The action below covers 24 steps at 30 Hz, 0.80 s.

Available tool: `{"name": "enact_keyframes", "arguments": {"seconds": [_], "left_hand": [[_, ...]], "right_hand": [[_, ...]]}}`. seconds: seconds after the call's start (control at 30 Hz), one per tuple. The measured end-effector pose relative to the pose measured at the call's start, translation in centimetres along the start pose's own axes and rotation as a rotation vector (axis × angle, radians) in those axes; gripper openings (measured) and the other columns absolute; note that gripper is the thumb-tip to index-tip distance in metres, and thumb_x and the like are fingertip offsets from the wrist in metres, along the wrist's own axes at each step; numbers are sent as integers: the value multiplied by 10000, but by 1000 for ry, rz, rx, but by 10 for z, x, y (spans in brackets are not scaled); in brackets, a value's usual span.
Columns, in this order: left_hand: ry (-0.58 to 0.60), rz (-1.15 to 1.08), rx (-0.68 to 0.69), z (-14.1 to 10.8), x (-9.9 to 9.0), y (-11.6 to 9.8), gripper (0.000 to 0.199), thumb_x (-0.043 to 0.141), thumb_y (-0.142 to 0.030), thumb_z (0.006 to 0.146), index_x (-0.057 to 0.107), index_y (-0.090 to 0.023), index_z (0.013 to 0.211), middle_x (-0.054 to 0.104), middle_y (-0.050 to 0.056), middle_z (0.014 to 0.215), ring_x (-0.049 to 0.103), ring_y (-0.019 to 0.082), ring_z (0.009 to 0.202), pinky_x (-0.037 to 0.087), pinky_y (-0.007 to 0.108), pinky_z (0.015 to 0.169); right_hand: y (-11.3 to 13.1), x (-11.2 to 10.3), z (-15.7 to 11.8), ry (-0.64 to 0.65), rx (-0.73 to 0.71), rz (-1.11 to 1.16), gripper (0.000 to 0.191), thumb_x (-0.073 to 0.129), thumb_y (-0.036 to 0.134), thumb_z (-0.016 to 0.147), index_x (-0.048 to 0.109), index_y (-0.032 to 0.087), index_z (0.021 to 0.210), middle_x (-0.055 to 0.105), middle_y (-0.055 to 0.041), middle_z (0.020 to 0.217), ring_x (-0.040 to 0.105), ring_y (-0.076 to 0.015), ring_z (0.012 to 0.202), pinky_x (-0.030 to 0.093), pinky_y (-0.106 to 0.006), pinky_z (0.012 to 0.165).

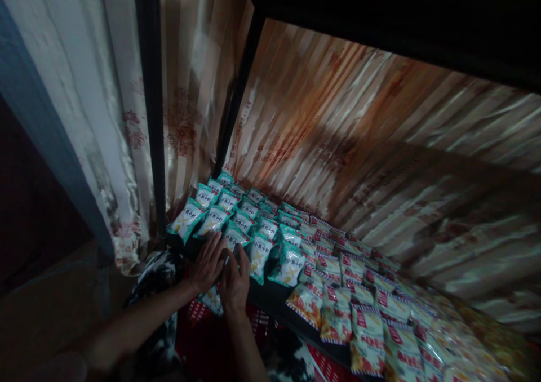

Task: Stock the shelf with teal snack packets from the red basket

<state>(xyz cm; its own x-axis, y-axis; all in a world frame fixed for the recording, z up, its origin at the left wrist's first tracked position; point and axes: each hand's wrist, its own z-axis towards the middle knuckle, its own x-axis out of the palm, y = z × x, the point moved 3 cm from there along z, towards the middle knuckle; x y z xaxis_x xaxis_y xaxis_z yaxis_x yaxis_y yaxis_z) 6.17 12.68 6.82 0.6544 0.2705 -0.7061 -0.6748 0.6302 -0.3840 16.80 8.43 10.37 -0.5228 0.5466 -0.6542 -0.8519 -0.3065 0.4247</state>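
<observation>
In the dim head view, my left hand and my right hand meet at the front row of teal snack bags. Between them is one teal and white snack bag, tilted upright, its lower part hidden by my fingers. The left fingers press together along its left lower edge; the right ones close on its bottom. Another teal bag leans just right of my right hand. Below my wrists, a further snack bag lies partly covered over a red basket.
Striped red and white snack bags fill the dark shelf to the right, with clear-wrapped packets beyond. A pleated curtain hangs behind. Dark metal posts stand at the left, and a dark panel spans overhead.
</observation>
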Motion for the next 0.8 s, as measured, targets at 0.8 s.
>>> {"name": "enact_keyframes", "arguments": {"seconds": [0.8], "left_hand": [[-51,-86,60,-27,-4,5,626,314,-137,890,71,-166,1466,164,125,1530,151,258,1404,310,491,1085]], "right_hand": [[10,8,8,-39,-174,-113,428,426,135,853,462,169,1278,310,-172,1451,276,-286,1351,404,-511,974]]}}
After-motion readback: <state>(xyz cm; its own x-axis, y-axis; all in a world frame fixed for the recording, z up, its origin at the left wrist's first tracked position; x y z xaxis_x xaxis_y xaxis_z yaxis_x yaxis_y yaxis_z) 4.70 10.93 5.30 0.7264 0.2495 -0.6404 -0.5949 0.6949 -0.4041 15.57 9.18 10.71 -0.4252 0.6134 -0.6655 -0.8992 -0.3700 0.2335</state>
